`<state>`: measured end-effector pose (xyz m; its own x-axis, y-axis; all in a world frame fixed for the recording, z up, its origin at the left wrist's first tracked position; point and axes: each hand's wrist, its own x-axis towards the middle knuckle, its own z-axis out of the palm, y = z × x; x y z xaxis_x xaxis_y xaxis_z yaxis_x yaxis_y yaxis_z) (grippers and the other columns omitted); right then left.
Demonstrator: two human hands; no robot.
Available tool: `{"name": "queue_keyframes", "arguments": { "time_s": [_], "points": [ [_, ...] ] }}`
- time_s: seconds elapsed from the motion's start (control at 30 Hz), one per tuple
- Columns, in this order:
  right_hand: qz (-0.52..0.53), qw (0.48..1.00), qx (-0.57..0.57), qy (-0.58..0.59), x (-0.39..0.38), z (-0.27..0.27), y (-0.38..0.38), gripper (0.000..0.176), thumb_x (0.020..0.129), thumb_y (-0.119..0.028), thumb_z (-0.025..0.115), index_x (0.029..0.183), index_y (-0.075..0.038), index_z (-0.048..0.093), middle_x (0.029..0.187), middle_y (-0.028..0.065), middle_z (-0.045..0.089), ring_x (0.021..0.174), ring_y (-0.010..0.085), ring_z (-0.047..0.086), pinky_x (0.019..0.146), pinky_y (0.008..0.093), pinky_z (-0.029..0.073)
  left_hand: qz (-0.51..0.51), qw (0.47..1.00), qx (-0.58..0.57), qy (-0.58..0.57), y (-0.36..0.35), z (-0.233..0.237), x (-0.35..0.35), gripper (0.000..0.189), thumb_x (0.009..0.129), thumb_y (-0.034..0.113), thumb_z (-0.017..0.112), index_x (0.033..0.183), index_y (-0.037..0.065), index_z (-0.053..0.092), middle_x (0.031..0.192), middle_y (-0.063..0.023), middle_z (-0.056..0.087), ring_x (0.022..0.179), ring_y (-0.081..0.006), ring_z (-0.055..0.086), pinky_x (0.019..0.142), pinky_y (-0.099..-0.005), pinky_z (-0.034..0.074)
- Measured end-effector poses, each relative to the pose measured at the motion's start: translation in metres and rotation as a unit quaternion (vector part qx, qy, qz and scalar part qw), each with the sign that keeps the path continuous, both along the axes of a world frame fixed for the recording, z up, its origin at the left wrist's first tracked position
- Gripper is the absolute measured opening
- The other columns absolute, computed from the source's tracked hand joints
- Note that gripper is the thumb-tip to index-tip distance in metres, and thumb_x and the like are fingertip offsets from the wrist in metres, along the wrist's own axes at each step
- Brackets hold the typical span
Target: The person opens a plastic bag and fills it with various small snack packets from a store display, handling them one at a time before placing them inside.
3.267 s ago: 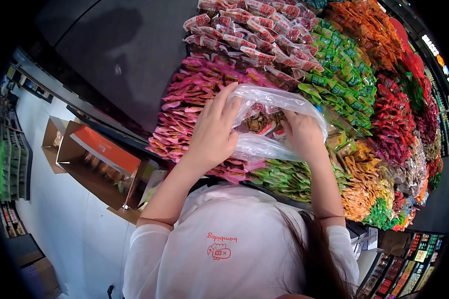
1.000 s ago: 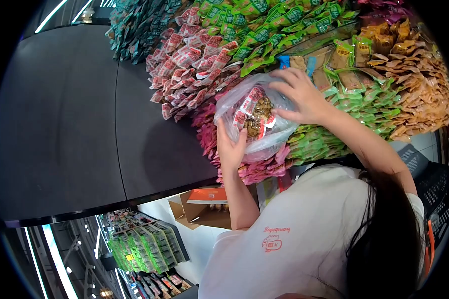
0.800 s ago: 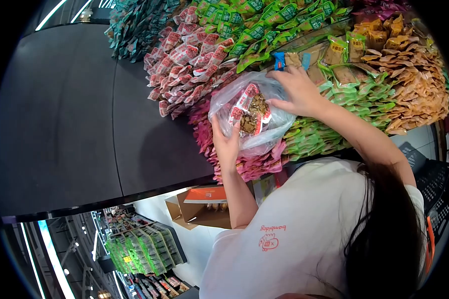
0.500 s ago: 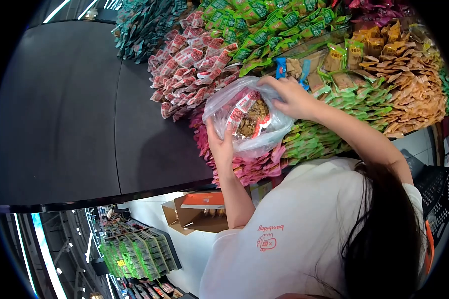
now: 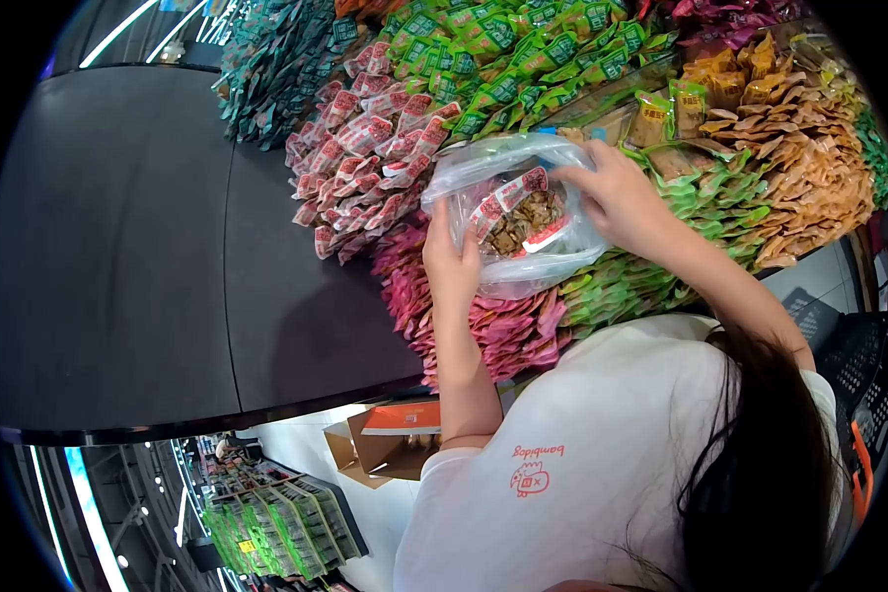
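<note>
1. Clear plastic bag (image 5: 553, 276) is held up over the snack display, above the pink packets (image 5: 493, 331) and just right of the red-and-white packets (image 5: 365, 148).
2. The left hand (image 5: 452, 259) is clamped on the bag's near left side. The right hand (image 5: 622, 197) grips the bag's rim on the right, with the fingers closed on the plastic.
3. In my judgement the step in hand is filling: the mouth of the bag is held open and snacks (image 5: 523, 209) already lie inside.
4. The next move calls for one hand to free itself and pick a packet, while the other holds the bag upright so that nothing spills.
5. Counted:
   - One bag and two hands.
   - At least three red-and-white packets inside the bag, and brown ones that I cannot count.
   - Further heaps: teal packets (image 5: 276, 59) far left, green packets (image 5: 503, 49) far, and orange packets (image 5: 809, 168) right.
   - One open cardboard box (image 5: 390, 444) below, near.
</note>
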<state>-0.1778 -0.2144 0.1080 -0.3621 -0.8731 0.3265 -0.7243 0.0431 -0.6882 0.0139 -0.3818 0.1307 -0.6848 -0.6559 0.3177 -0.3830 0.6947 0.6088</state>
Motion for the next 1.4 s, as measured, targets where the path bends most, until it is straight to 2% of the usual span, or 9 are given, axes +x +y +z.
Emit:
{"name": "queue_keyframes", "arguments": {
  "time_s": [0.1,0.27,0.4,0.5,0.67,1.23,1.27,1.37,1.4],
  "points": [
    [-0.138,0.967,-0.144,0.162,0.01,-0.001,0.002,0.038,0.069,-0.006,0.066,0.106,-0.016,0.065,0.125,0.0108,0.054,0.115,0.0323,0.05,0.091,0.0473,0.042,0.036,0.991,-0.114,-0.052,-0.001,-0.003,0.002,0.059,0.079,0.008,0.068,0.132,-0.003,0.045,0.13,-0.0251,0.043,0.118,-0.0384,0.047,0.098,-0.0386,0.039],
    [0.075,0.948,-0.156,0.266,0.024,0.011,-0.005,0.032,0.076,-0.018,0.068,0.108,-0.018,0.066,0.139,0.0081,0.046,0.136,0.0322,0.033,0.109,0.0576,0.025,0.066,0.956,-0.263,0.115,0.024,0.012,0.001,0.052,0.069,0.002,0.075,0.118,0.008,0.058,0.127,-0.0148,0.043,0.122,-0.0305,0.04,0.093,-0.0389,0.04],
    [0.114,0.948,-0.131,0.266,0.033,-0.002,-0.021,0.03,0.077,-0.029,0.068,0.103,-0.015,0.07,0.135,0.0077,0.051,0.137,0.0326,0.031,0.112,0.0637,0.014,-0.029,0.952,-0.304,-0.024,0.034,0.007,0.006,0.055,0.07,0.007,0.072,0.123,0.011,0.058,0.121,-0.014,0.05,0.121,-0.0323,0.04,0.101,-0.0447,0.033],
    [0.121,0.956,-0.023,0.265,0.017,-0.001,-0.017,0.027,0.075,-0.032,0.07,0.094,-0.014,0.071,0.132,0.0083,0.054,0.137,0.0332,0.032,0.111,0.0644,0.013,-0.057,0.961,-0.257,-0.088,0.027,0.0,0.002,0.061,0.07,0.012,0.071,0.129,0.009,0.054,0.126,-0.0147,0.05,0.121,-0.0341,0.04,0.104,-0.0474,0.028],
    [0.154,0.964,-0.069,0.204,0.005,-0.013,-0.017,0.027,0.076,-0.031,0.069,0.094,-0.012,0.07,0.127,0.0098,0.057,0.13,0.0357,0.04,0.114,0.057,0.018,-0.066,0.967,-0.17,-0.175,0.002,0.0,0.016,0.085,0.067,0.021,0.07,0.143,0.009,0.034,0.142,-0.0155,0.037,0.135,-0.0369,0.027,0.109,-0.0646,0.01],
    [-0.017,0.982,-0.071,0.174,-0.005,-0.027,-0.013,0.066,0.071,-0.044,0.071,0.126,-0.011,0.056,0.139,0.0131,0.046,0.132,0.036,0.035,0.106,0.0518,0.03,-0.168,0.944,-0.143,-0.247,0.001,0.011,-0.002,0.08,0.07,0.039,0.075,0.138,0.011,0.045,0.148,-0.0086,0.038,0.136,-0.0388,0.029,0.108,-0.0676,0.001],
    [-0.006,0.985,-0.086,0.151,-0.006,-0.028,-0.011,0.064,0.071,-0.042,0.071,0.125,-0.011,0.057,0.138,0.0131,0.047,0.131,0.0365,0.036,0.105,0.051,0.031,-0.21,0.941,-0.16,-0.213,-0.007,0.006,0.003,0.076,0.072,0.038,0.072,0.136,0.007,0.045,0.143,-0.0122,0.041,0.134,-0.0386,0.029,0.105,-0.0718,0.003],
    [0.017,0.987,-0.121,0.102,-0.01,-0.024,-0.007,0.06,0.072,-0.038,0.072,0.123,-0.01,0.058,0.137,0.0128,0.048,0.128,0.0373,0.038,0.104,0.0495,0.033,-0.224,0.969,-0.087,-0.056,-0.007,0.027,0.006,0.047,0.075,0.018,0.073,0.119,0.007,0.062,0.121,-0.0125,0.061,0.114,-0.0326,0.053,0.103,-0.0495,0.036],
    [0.023,0.989,-0.126,0.068,-0.01,-0.023,-0.007,0.058,0.072,-0.036,0.072,0.122,-0.01,0.058,0.136,0.0126,0.048,0.127,0.0376,0.039,0.104,0.0488,0.033,-0.218,0.97,-0.096,-0.052,-0.011,0.036,0.007,0.047,0.075,0.018,0.073,0.119,0.007,0.062,0.121,-0.0125,0.061,0.114,-0.0326,0.053,0.103,-0.0495,0.036]
  ]
}}
